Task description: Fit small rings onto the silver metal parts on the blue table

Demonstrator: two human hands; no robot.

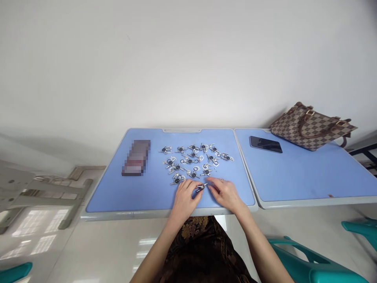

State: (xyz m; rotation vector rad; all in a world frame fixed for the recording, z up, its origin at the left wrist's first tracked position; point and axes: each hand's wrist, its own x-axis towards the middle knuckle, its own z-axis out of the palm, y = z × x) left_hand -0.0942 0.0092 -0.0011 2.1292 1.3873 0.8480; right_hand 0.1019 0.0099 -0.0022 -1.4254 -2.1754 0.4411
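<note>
Pinching small metal piece (200, 188) at lower center of frame, left hand (184, 198) fingers closed narrow on it; right hand (224, 192) fingertips narrow at far end, contact unclear. Slipping grip risking knock into loose metal pieces (194, 161) just above on blue table (103, 198). Forearms rising from bottom edge, hands angling inward.

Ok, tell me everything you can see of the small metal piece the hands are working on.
It is a shiny silver-coloured metal piece with a dark rounded part, held over the blue tabletop in the fingers of the left hand, a thin end pointing toward the right hand. Its finer shape is too small to tell.
</note>
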